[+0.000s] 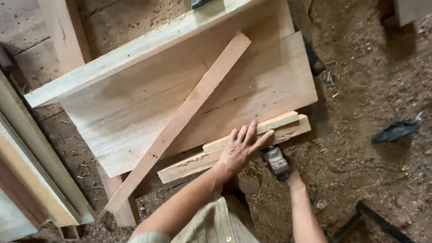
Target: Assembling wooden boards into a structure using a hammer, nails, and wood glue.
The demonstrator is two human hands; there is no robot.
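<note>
Pressing flat with spread fingers, the left hand point(240, 150) pins two stacked pale wooden battens point(270, 128) at the broad plank's point(135, 103) edge; slippage toward the grey metal tool point(275, 161) gripped by the mostly hidden right hand point(293, 177) risks finger contact.

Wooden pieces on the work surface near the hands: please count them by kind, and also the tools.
Wide wooden board: 1
Long narrow strip, lying diagonally across the board: 1
Short stacked strips under the left hand: 2
Grey tool at the right hand: 1
Total: 5
</note>
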